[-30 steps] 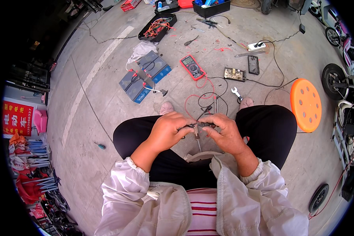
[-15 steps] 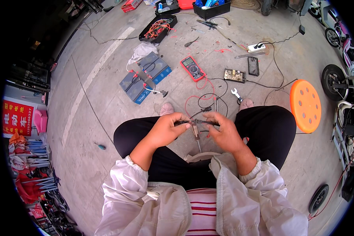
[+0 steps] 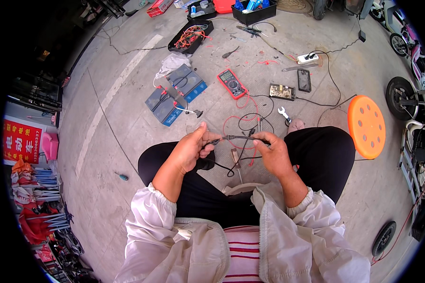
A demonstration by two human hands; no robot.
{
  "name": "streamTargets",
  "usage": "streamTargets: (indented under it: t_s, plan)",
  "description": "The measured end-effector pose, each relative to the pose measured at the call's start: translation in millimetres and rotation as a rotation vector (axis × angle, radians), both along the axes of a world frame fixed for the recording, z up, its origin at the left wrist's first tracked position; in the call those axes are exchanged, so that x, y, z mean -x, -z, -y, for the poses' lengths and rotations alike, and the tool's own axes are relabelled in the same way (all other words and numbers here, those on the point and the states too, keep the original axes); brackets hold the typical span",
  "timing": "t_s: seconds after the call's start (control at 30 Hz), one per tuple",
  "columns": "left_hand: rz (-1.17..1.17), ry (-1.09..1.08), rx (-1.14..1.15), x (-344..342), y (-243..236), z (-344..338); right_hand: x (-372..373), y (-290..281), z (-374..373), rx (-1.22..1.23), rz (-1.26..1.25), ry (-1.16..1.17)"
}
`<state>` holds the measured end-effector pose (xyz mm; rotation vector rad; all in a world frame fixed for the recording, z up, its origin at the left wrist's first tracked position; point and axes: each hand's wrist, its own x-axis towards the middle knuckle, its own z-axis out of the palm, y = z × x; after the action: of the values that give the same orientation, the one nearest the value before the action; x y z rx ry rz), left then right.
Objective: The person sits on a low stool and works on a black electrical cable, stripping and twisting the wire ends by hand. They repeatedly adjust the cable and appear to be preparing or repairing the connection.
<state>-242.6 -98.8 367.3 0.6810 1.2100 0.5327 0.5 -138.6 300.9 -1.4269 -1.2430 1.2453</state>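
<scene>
Above my lap, a black cable (image 3: 241, 137) with a thicker section is stretched between my hands. My left hand (image 3: 190, 148) is closed on its left part, thumb pointing up. My right hand (image 3: 273, 154) pinches its right part between thumb and fingers. A loop of thin black wire (image 3: 223, 168) hangs below my left hand. Beneath the cable, between my knees, is a tool with a light handle and thin metal shaft (image 3: 239, 173). Farther ahead lies a red multimeter (image 3: 232, 84), with red and black leads trailing toward my hands.
Two blue-grey batteries (image 3: 164, 106) lie ahead left, wires on top. Ahead right are an opened circuit board (image 3: 282, 91), its black cover (image 3: 304, 80), a wrench (image 3: 284, 113) and a white power strip (image 3: 307, 58). An orange stool (image 3: 366, 127) stands right; a wire-filled black tray (image 3: 190, 37) lies farther off.
My left hand has moved slightly left and turned thumb-up. The hands are farther apart, with more cable showing between them. A loop of black wire now hangs below.
</scene>
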Motion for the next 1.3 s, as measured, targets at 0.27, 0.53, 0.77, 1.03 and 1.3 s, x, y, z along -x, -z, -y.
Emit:
streamTargets:
  t_s: [0.27,0.53,0.77,1.03,1.3]
  plan:
    - [-0.081,0.122,-0.16,-1,-1,2,-3,11,-2,-0.08,0.057,0.007]
    - [-0.099,0.235,-0.109,1,-1,3,-3,11,-3,-0.173,0.071,-0.027]
    - [-0.089,0.282,-0.181,1,5,6,-2,2,-4,-0.22,0.095,-0.056]
    - [-0.082,0.181,-0.241,10,1,2,-6,9,-5,-0.171,0.166,-0.038]
    - [0.058,0.034,-0.246,26,-23,-4,-14,28,-7,-0.123,0.29,0.022]
